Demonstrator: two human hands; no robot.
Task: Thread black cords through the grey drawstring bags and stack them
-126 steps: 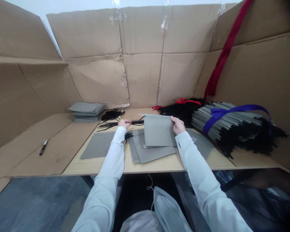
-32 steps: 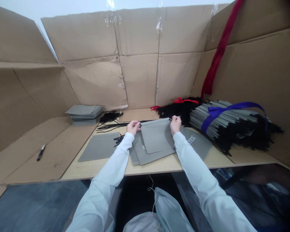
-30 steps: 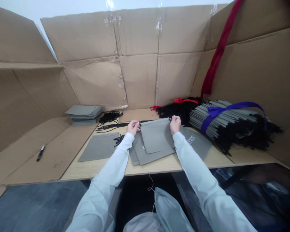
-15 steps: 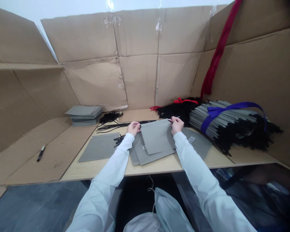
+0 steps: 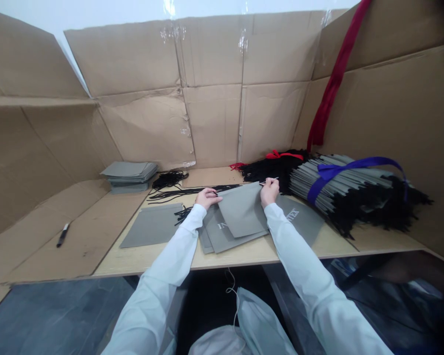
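A grey fabric pouch (image 5: pixel 241 210) lies tilted on top of several other flat grey pouches (image 5: pixel 222 235) in the middle of the wooden table (image 5: pixel 244 254). My left hand (image 5: pixel 206 197) is closed at the pouch's upper left corner, where a black cord (image 5: pixel 192 190) runs off to the left. At the pouch's upper right corner my right hand (image 5: pixel 269 191) pinches a thin pale pin-like tool that pokes out past my fingers.
A bundle of grey pouches tied with a purple ribbon (image 5: pixel 340 172) lies at the right, with black cords (image 5: pixel 274 167) beside it. A stack of grey pouches (image 5: pixel 129 176) sits at the back left. A black marker (image 5: pixel 62 234) rests on the cardboard. Cardboard walls (image 5: pixel 214 88) surround the table.
The top pouch has turned so its left corner sits lower and nearer me. My left hand has shifted slightly to the right along its edge; my right hand stays at the upper right corner.
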